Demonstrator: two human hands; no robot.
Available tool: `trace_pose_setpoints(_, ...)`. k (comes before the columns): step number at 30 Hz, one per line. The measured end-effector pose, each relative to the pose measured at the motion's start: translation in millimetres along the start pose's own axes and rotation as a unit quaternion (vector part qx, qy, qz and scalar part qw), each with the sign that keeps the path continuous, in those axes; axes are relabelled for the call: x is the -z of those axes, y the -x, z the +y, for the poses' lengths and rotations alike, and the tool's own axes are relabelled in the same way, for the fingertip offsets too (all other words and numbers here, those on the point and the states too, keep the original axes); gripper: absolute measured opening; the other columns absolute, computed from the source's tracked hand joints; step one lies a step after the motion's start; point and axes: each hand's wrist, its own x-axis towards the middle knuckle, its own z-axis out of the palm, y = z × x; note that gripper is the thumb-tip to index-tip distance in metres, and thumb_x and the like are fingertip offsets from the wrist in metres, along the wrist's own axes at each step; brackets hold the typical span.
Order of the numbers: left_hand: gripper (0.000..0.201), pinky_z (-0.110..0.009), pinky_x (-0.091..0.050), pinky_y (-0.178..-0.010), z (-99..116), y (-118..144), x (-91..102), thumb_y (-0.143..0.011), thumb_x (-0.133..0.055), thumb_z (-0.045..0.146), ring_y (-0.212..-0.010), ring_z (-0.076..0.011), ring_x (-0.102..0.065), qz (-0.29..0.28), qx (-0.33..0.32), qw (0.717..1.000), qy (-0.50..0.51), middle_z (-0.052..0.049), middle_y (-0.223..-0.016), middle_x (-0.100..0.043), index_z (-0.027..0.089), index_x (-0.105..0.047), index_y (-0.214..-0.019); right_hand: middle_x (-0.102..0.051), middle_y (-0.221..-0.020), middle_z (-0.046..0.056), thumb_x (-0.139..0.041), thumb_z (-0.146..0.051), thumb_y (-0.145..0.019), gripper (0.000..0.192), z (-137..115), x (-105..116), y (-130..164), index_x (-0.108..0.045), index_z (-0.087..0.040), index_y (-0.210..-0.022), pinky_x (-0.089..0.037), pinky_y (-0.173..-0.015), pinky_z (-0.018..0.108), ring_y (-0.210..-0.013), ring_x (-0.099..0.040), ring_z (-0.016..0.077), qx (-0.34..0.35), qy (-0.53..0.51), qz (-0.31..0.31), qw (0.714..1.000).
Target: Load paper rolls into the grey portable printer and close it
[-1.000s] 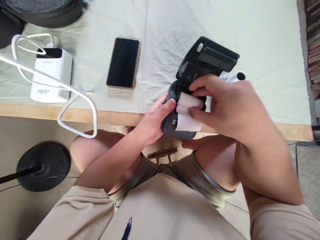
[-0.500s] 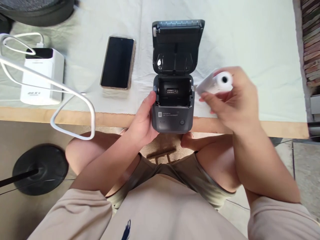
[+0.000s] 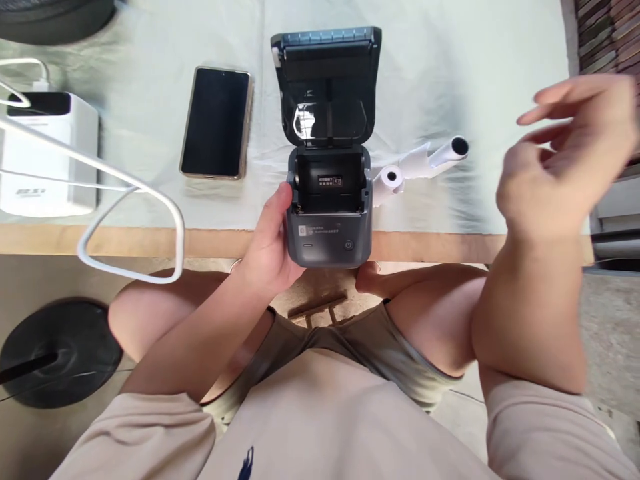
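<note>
My left hand (image 3: 270, 243) grips the left side of a dark grey label printer (image 3: 327, 230) at the table's front edge. The printer's lid (image 3: 327, 80) stands raised, and its paper bay shows nothing loaded. Right beside the printer lies a small white paper roll (image 3: 389, 187) with a narrow dark core. Behind it, a second white roll (image 3: 440, 155) with a wider core opening rests on the cloth. My right hand (image 3: 565, 157) is off to the right above the table, fingers loosely apart and a little blurred, holding nothing.
A smartphone (image 3: 216, 123) with a dark screen lies left of the printer. Farther left stands a white power bank (image 3: 50, 157) with a white cable (image 3: 175, 233) looping over the table edge. A round black object (image 3: 55, 20) sits at the back left.
My right hand has let go of the white paper roll beside the printer and moved away to the right. My left hand still holds the printer. The view has shifted slightly.
</note>
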Motion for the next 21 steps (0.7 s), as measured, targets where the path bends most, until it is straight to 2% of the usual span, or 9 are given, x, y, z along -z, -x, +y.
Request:
trace_pose_setpoints(3, 0.047, -0.045, -0.066, -0.116, 2, -1, -3.0, -0.118, -0.047, 0.048, -0.146, -0.0326, -0.076, -0.018, 0.019, 1.000, 0.004, -0.006, -0.106, -0.088, 0.023, -0.085, -0.105, -0.077, -0.132, 0.013, -0.088, -0.026, -0.084, 0.052, 46, -9, 4, -0.076, -0.030, -0.134, -0.054, -0.063, 0.035, -0.094, -0.077, 0.0235, -0.064, 0.045, -0.129, 0.989)
trace_pose_setpoints(6, 0.052, -0.046, -0.066, -0.116, 2, -3, -5.5, -0.120, -0.042, 0.048, -0.141, -0.0326, -0.079, -0.029, 0.028, 0.999, 0.007, -0.007, -0.104, -0.087, 0.023, -0.085, -0.105, -0.078, -0.134, 0.013, -0.089, -0.025, -0.085, 0.052, 54, -25, 10, -0.073, -0.031, -0.134, -0.060, -0.070, 0.033, -0.102, -0.077, 0.0231, -0.096, 0.009, -0.216, 0.972)
trace_pose_setpoints(9, 0.048, -0.046, -0.067, -0.117, 0, -5, -4.5, -0.120, -0.047, 0.049, -0.139, -0.0321, -0.081, -0.048, 0.019, 0.999, 0.016, -0.006, -0.105, -0.087, 0.023, -0.085, -0.108, -0.080, -0.125, 0.011, -0.082, -0.028, -0.093, 0.032, 35, -32, 8, -0.071, -0.032, -0.123, -0.064, -0.077, 0.035, -0.102, -0.075, 0.0231, -0.101, -0.020, -0.207, 0.973)
trace_pose_setpoints(11, 0.045, -0.047, -0.070, -0.113, -1, -5, -2.8, -0.119, -0.050, 0.048, -0.132, -0.0319, -0.084, -0.064, 0.006, 0.997, 0.030, -0.005, -0.109, -0.089, 0.023, -0.086, -0.112, -0.079, -0.131, 0.009, -0.078, -0.032, -0.096, 0.033, 22, -30, 3, -0.064, -0.035, -0.127, -0.066, -0.076, 0.035, -0.104, -0.077, 0.0228, -0.148, -0.079, -0.164, 0.972)
trace_pose_setpoints(13, 0.045, -0.046, -0.072, -0.108, -2, -4, -1.7, -0.119, -0.052, 0.047, -0.121, -0.0295, -0.086, -0.076, -0.005, 0.996, 0.043, -0.005, -0.113, -0.090, 0.020, -0.087, -0.114, -0.078, -0.146, 0.006, -0.071, -0.036, -0.100, 0.041, 17, -27, -1, -0.056, -0.041, -0.138, -0.070, -0.079, 0.036, -0.117, -0.081, 0.0238, -0.224, -0.167, -0.135, 0.951)
trace_pose_setpoints(15, 0.043, -0.041, -0.072, -0.107, -1, -2, -1.9, -0.119, -0.054, 0.044, -0.116, -0.0261, -0.087, -0.074, -0.012, 0.996, 0.047, -0.004, -0.113, -0.091, 0.018, -0.087, -0.113, -0.076, -0.157, 0.006, -0.056, -0.036, -0.103, 0.041, 20, -23, -3, -0.055, -0.041, -0.144, -0.074, -0.089, 0.042, -0.135, -0.080, 0.0257, -0.277, -0.245, -0.142, 0.918)
trace_pose_setpoints(17, 0.042, -0.039, -0.069, -0.113, 0, 0, -3.5, -0.119, -0.053, 0.040, -0.124, -0.0265, -0.085, -0.057, -0.012, 0.998, 0.037, -0.003, -0.111, -0.091, 0.018, -0.088, -0.112, -0.075, -0.162, 0.007, -0.036, -0.035, -0.108, 0.046, 26, -20, -4, -0.062, -0.036, -0.146, -0.073, -0.100, 0.046, -0.151, -0.074, 0.0259, -0.263, -0.270, -0.186, 0.907)
trace_pose_setpoints(20, 0.046, -0.047, -0.066, -0.118, 0, 2, -5.7, -0.118, -0.050, 0.046, -0.144, -0.0339, -0.077, -0.029, -0.006, 0.999, 0.014, -0.004, -0.112, -0.090, 0.020, -0.087, -0.112, -0.075, -0.163, 0.006, -0.003, -0.045, -0.117, 0.075, 28, -18, -5, -0.065, -0.036, -0.156, -0.072, -0.097, 0.045, -0.154, -0.072, 0.0241, -0.182, -0.228, -0.253, 0.923)
trace_pose_setpoints(21, 0.046, -0.048, -0.066, -0.119, 0, 2, -5.8, -0.117, -0.051, 0.048, -0.148, -0.0355, -0.075, -0.020, -0.003, 1.000, 0.007, -0.005, -0.113, -0.089, 0.020, -0.087, -0.112, -0.077, -0.159, 0.005, -0.003, -0.052, -0.118, 0.075, 25, -18, -6, -0.064, -0.037, -0.159, -0.073, -0.095, 0.045, -0.152, -0.074, 0.0251, -0.175, -0.224, -0.268, 0.920)
